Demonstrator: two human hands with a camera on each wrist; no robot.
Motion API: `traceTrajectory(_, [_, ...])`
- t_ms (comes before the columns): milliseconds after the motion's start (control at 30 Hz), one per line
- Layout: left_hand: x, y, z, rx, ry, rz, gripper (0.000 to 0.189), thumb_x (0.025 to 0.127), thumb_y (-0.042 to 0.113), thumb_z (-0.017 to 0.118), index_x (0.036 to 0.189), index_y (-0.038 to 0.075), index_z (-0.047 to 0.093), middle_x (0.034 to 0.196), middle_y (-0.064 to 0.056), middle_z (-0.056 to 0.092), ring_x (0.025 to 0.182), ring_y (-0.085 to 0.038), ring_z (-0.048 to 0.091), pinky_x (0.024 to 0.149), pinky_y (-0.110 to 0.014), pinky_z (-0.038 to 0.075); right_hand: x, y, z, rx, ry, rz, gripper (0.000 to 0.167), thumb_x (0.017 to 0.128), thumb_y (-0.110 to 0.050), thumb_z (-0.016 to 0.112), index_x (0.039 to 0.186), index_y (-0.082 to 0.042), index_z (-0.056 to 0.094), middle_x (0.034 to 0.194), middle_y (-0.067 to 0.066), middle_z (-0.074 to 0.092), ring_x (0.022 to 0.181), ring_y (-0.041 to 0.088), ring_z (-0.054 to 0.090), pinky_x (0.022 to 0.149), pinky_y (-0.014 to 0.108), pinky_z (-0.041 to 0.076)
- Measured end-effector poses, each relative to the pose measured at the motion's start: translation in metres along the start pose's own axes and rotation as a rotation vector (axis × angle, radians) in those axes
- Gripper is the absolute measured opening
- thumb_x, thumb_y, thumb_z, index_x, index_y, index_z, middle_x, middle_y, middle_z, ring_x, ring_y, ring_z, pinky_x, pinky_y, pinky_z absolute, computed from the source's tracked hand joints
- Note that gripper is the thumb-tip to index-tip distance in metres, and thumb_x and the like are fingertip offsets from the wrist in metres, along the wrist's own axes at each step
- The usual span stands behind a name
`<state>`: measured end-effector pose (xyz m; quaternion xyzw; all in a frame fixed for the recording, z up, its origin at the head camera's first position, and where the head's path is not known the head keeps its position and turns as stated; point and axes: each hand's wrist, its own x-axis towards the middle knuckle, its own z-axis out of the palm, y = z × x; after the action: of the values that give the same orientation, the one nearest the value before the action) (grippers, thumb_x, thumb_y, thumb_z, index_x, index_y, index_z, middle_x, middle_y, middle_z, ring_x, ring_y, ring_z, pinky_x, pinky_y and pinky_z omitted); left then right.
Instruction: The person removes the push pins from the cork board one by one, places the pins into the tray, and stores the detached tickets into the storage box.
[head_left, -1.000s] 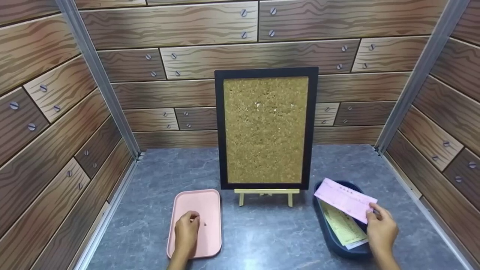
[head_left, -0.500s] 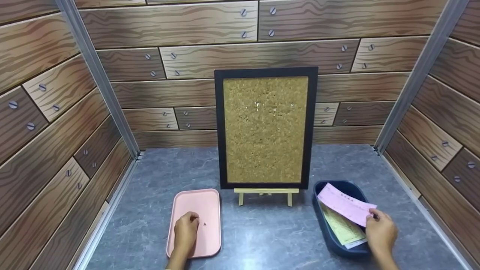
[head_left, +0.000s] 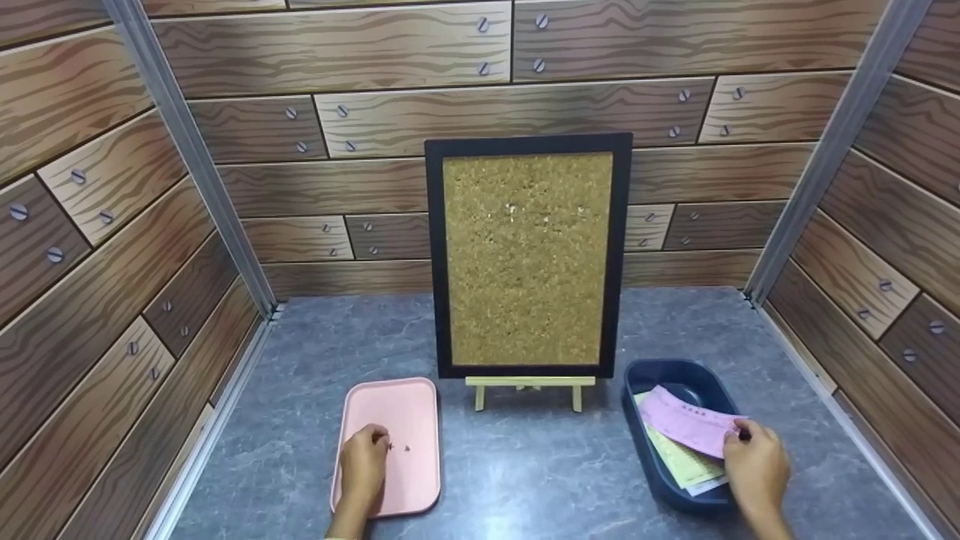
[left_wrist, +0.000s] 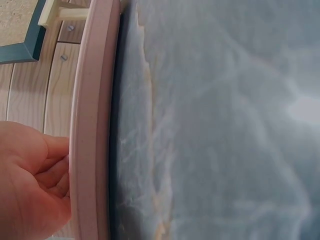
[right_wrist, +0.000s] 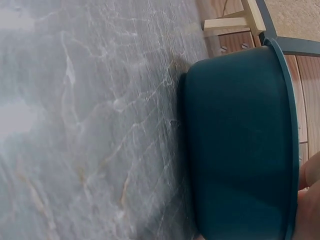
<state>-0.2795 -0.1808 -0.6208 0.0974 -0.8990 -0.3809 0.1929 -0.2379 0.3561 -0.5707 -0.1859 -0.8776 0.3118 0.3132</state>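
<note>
My left hand (head_left: 362, 461) is over the pink tray (head_left: 411, 405), fingers bent down toward its surface. Right by the fingertips are two tiny dark bits (head_left: 407, 448), too small to make out. The left wrist view has the tray's rim hiding those fingertips, so I cannot tell whether they pinch anything. On the other side, my right hand (head_left: 757, 463) pinches one end of a pink printed paper slip (head_left: 686, 424) between thumb and finger. The slip bows down into a dark blue basin (head_left: 637, 442), over a yellow slip (head_left: 686, 459) and a white one (head_left: 707, 486).
A black-framed cork board (head_left: 526, 262) stands on a small pale wooden easel (head_left: 530, 382) at the middle back of the grey marbled table (head_left: 510, 465). Wood-patterned walls (head_left: 555, 116) close in the back and both sides.
My right hand has lowered the pink slip further into the basin. The left hand has shifted slightly left, and a second dark bit now shows beside its fingertips.
</note>
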Motion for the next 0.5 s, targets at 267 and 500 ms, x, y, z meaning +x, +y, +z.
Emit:
traceTrajectory(267, [-0.001,0.003,-0.002,0.030,0.001,-0.011,0.006,0.080,0.002,0.065,0.085,0.005,0.069,0.080,-0.006,0.067,0.076,-0.023,0.064,0.071,-0.041,0.049,-0.007,0.000,-0.008,-0.045,-0.030,0.088,0.026,0.085,-0.014,0.060,0.108,-0.001,0.065,0.110,0.025,0.055,0.097,0.049,0.051,0.073,0.059,0.037])
traceTrajectory(500, [-0.002,0.023,-0.007,0.084,0.059,0.043,0.016,0.086,0.016,0.064,0.099,0.008,0.069,0.093,-0.010,0.065,0.089,-0.029,0.061,0.077,-0.045,0.045,-0.004,-0.014,-0.016,-0.027,-0.033,0.131,0.031,0.090,-0.025,0.056,0.114,-0.006,0.064,0.120,0.019,0.053,0.104,0.046,0.050,0.075,0.059,0.036])
